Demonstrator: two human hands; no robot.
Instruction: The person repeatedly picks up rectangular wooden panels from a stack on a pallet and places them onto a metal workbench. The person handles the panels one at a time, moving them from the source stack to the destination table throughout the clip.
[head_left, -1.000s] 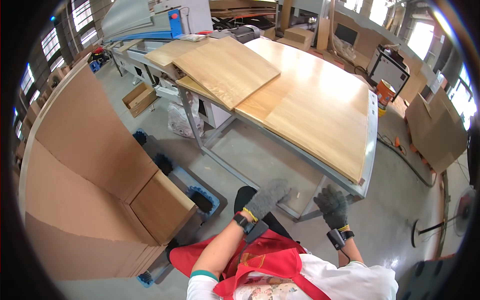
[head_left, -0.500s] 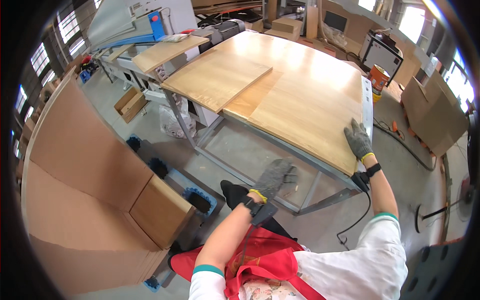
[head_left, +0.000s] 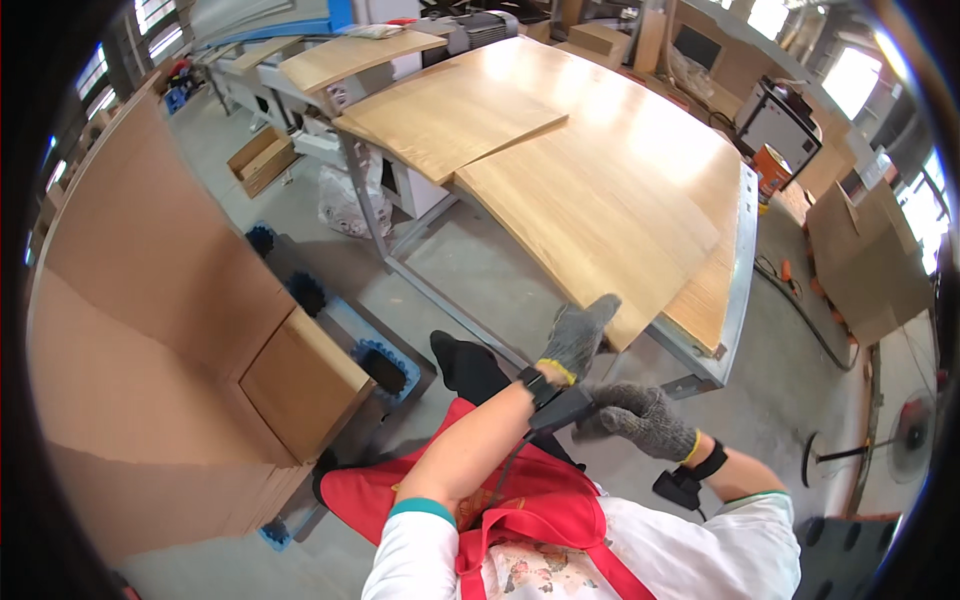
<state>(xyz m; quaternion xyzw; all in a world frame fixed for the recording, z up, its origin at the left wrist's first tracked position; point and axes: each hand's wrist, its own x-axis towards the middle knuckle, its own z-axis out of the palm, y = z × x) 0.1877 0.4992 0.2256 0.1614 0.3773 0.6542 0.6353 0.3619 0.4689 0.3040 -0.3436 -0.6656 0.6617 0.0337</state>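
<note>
A light wood-veneer panel (head_left: 600, 225) lies askew on the worktable, its near corner jutting past the front edge. My left hand (head_left: 580, 338), in a grey knit glove with a yellow cuff, is closed on the panel's near edge by that corner; its thumb is hidden. My right hand (head_left: 642, 420), gloved alike, is off the table, close below my left wrist. Its fingers are apart and slightly blurred, with nothing visible in them. Farther left, another wooden panel (head_left: 450, 115) lies on the table beside the first one.
The table's metal side rail (head_left: 745, 265) runs along the right. A tall brown cardboard carton (head_left: 150, 300) stands at my left, beside a blue plastic pallet (head_left: 385, 370). An orange can (head_left: 768, 172) is beyond the rail. A floor fan (head_left: 908, 425) stands at right.
The near panel has turned and slid toward me, baring wood along the right rail. My left hand has risen to its edge. My right hand has left the panel and come down toward my body.
</note>
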